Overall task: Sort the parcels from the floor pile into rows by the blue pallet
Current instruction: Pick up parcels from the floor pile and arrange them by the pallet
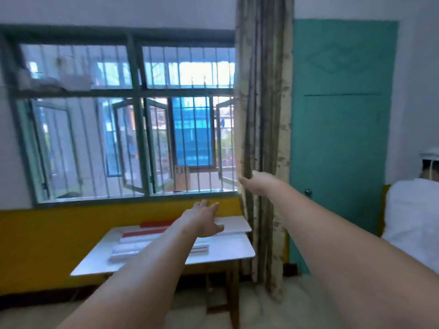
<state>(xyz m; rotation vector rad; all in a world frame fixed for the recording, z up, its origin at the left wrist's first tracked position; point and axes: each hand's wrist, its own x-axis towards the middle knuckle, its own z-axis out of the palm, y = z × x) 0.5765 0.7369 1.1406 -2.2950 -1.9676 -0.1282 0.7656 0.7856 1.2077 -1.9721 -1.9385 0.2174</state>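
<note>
Both hands (204,219) (259,184) outstretched, empty, parcels unseen.

Colours in front of you

You face a teal door (342,129) with a diamond pattern pressed in, a green-framed window (123,115) with pale bars, a yellow lower wall (47,245), a mottled beige-and-grey striped curtain (263,115), a white counter (232,251) carrying red and white strips (152,233), and white bedding (413,219).

barred window (123,119), curtain (263,115), green door (342,115), white table (228,251)
</note>
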